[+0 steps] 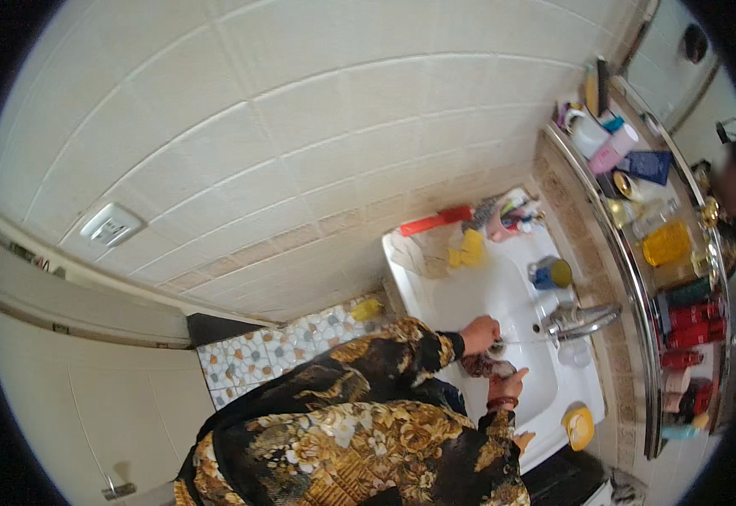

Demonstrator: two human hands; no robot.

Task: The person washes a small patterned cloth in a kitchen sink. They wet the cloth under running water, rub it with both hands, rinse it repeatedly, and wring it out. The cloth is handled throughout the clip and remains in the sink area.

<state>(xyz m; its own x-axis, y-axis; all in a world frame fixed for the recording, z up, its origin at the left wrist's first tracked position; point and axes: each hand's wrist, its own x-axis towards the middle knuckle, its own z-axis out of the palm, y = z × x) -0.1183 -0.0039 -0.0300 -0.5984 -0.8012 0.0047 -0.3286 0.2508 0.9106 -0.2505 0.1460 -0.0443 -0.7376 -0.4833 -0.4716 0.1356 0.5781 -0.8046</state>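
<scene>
Before me is a white washbasin (548, 379) with a chrome faucet (580, 321). A thin stream of water runs from the faucet towards the drain (496, 346). My left hand (480, 334) is over the basin beside that stream, fingers curled; whether they grip anything is hidden. Lower in the view, my right hand (505, 384), with a dark red bracelet (502, 402) at its wrist, holds a wet, dark reddish-brown cloth (477, 365). One index finger points out from it. Whitish patches, possibly suds, show on the cloth near this hand.
Yellow cloth or sponge pieces (467, 248), a red-handled brush (436, 221), a pink toothbrush cup (502, 224) and a blue cup (550, 273) line the basin's rim. A yellow soap dish (578, 427) lies near the lower corner. Above the faucet runs a shelf (643, 329) crowded with bottles.
</scene>
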